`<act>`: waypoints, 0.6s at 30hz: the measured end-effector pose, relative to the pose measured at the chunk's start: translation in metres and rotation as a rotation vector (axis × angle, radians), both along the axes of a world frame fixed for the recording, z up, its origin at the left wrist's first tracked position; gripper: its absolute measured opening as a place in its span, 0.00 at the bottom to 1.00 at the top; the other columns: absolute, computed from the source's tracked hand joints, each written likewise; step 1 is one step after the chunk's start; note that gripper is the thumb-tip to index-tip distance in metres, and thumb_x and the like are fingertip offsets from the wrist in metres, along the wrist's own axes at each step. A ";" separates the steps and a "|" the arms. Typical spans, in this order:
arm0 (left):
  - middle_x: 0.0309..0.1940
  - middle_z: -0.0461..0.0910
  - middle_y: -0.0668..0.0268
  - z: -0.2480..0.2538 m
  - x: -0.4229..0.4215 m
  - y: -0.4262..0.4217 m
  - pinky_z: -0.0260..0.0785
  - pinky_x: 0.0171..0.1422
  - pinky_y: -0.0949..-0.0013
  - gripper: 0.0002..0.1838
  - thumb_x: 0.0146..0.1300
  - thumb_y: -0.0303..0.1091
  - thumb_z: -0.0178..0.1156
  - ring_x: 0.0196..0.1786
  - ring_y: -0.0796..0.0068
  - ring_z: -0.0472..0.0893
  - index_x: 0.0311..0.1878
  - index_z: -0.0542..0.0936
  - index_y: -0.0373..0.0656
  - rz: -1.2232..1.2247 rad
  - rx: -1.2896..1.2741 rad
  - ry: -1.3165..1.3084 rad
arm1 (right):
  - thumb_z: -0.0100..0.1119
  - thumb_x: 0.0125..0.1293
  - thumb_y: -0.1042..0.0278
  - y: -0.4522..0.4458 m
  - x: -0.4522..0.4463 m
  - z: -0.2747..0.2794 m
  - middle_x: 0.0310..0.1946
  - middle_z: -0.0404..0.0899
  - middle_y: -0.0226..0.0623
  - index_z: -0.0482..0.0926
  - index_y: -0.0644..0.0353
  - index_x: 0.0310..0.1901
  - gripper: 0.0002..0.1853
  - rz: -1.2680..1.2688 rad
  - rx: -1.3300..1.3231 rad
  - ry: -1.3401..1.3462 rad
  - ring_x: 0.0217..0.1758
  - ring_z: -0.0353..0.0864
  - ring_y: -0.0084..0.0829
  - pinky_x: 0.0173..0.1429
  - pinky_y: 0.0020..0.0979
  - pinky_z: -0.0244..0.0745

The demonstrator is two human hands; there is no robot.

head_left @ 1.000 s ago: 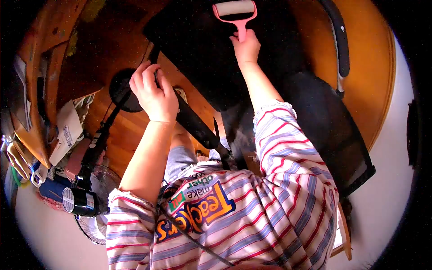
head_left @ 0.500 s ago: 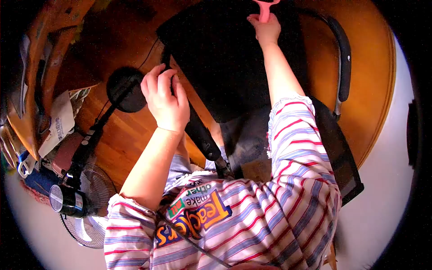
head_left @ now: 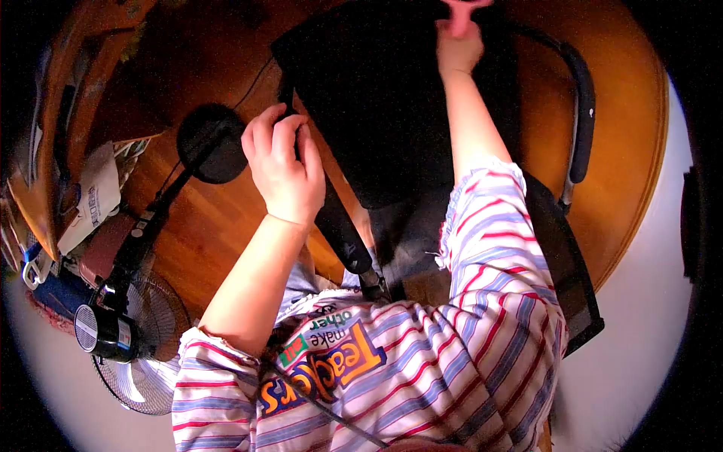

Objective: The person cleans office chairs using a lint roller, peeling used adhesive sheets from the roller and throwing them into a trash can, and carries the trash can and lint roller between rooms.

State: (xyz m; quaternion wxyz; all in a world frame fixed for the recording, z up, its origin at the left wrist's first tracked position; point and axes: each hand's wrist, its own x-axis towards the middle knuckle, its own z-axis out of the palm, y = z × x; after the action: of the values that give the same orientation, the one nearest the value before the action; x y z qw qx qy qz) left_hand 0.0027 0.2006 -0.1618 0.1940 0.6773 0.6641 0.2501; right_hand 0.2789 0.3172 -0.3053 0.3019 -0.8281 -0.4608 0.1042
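Note:
My right hand (head_left: 460, 53) is closed around the handle of a pink tool (head_left: 460, 16). Its forked head is cut off by the upper edge of the view, so its exact kind does not show. The hand is over the dark back of a black chair (head_left: 399, 120). My left hand (head_left: 285, 166) has its fingers bent over the far end of the chair's left padded armrest (head_left: 343, 233); part of the grip is hidden behind the hand.
The chair's other armrest (head_left: 581, 120) curves up at the right. A standing fan (head_left: 147, 331) is at the lower left, near a round black base (head_left: 211, 143) on the wooden floor (head_left: 203, 233). Papers and a paper bag (head_left: 92, 200) crowd the left side.
My right hand with the pink tool has moved slightly to the right and is a little blurred. The whole view has shifted a bit; my left hand stays at the armrest.

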 end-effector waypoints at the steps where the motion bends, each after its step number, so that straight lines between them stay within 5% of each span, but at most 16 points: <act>1: 0.47 0.74 0.57 -0.001 0.001 0.001 0.60 0.58 0.59 0.09 0.56 0.25 0.56 0.52 0.55 0.70 0.41 0.77 0.43 0.001 0.004 -0.002 | 0.69 0.50 0.64 0.004 0.022 -0.007 0.30 0.81 0.44 0.74 0.63 0.34 0.16 -0.070 0.083 0.118 0.33 0.80 0.41 0.41 0.40 0.75; 4: 0.47 0.74 0.57 0.000 0.001 -0.001 0.61 0.58 0.59 0.09 0.55 0.24 0.56 0.52 0.55 0.70 0.41 0.77 0.43 -0.003 0.002 -0.003 | 0.69 0.51 0.71 0.008 0.037 0.027 0.24 0.79 0.33 0.77 0.64 0.31 0.10 -0.182 0.242 0.573 0.21 0.75 0.21 0.21 0.24 0.68; 6: 0.48 0.74 0.57 0.000 -0.001 -0.001 0.61 0.59 0.59 0.09 0.55 0.24 0.56 0.53 0.55 0.69 0.41 0.77 0.43 -0.002 0.001 -0.002 | 0.69 0.51 0.69 0.013 0.051 0.014 0.24 0.79 0.32 0.77 0.63 0.32 0.11 -0.079 0.240 0.606 0.19 0.74 0.22 0.17 0.23 0.64; 8: 0.48 0.74 0.57 0.001 0.000 0.000 0.61 0.59 0.59 0.09 0.55 0.24 0.56 0.53 0.55 0.69 0.41 0.77 0.43 0.004 -0.006 -0.004 | 0.70 0.51 0.67 0.017 0.044 0.015 0.25 0.80 0.31 0.79 0.62 0.33 0.12 0.008 -0.069 0.432 0.21 0.74 0.21 0.20 0.22 0.65; 10: 0.48 0.73 0.57 0.002 0.000 0.000 0.60 0.59 0.59 0.09 0.55 0.24 0.56 0.53 0.55 0.69 0.41 0.77 0.43 0.008 -0.017 -0.003 | 0.72 0.49 0.62 0.021 0.036 0.001 0.30 0.83 0.30 0.81 0.60 0.35 0.15 0.148 -0.033 0.204 0.30 0.78 0.23 0.36 0.27 0.73; 12: 0.46 0.73 0.57 0.003 0.001 0.000 0.63 0.56 0.58 0.07 0.54 0.26 0.57 0.51 0.52 0.70 0.38 0.76 0.44 0.003 0.018 0.005 | 0.73 0.47 0.60 0.028 0.027 -0.006 0.27 0.82 0.36 0.79 0.60 0.32 0.16 0.207 0.009 0.097 0.31 0.81 0.32 0.41 0.34 0.75; 16: 0.46 0.73 0.57 0.006 0.001 0.000 0.63 0.56 0.58 0.08 0.54 0.25 0.57 0.51 0.52 0.70 0.38 0.76 0.44 0.002 0.007 0.000 | 0.72 0.49 0.61 0.031 0.009 -0.003 0.35 0.84 0.35 0.80 0.58 0.37 0.16 0.261 -0.043 0.148 0.38 0.82 0.32 0.45 0.32 0.75; 18: 0.46 0.73 0.57 0.005 0.000 0.001 0.63 0.56 0.58 0.07 0.54 0.25 0.57 0.51 0.52 0.70 0.38 0.76 0.43 0.004 0.015 -0.026 | 0.68 0.51 0.59 0.033 0.001 -0.006 0.35 0.83 0.40 0.79 0.59 0.37 0.15 0.233 -0.139 -0.076 0.40 0.82 0.40 0.47 0.37 0.75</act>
State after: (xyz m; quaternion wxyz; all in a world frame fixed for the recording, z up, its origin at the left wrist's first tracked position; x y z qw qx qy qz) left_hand 0.0029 0.2018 -0.1563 0.1973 0.6741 0.6609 0.2642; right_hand 0.2798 0.3497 -0.3109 0.2119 -0.7913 -0.5564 0.1388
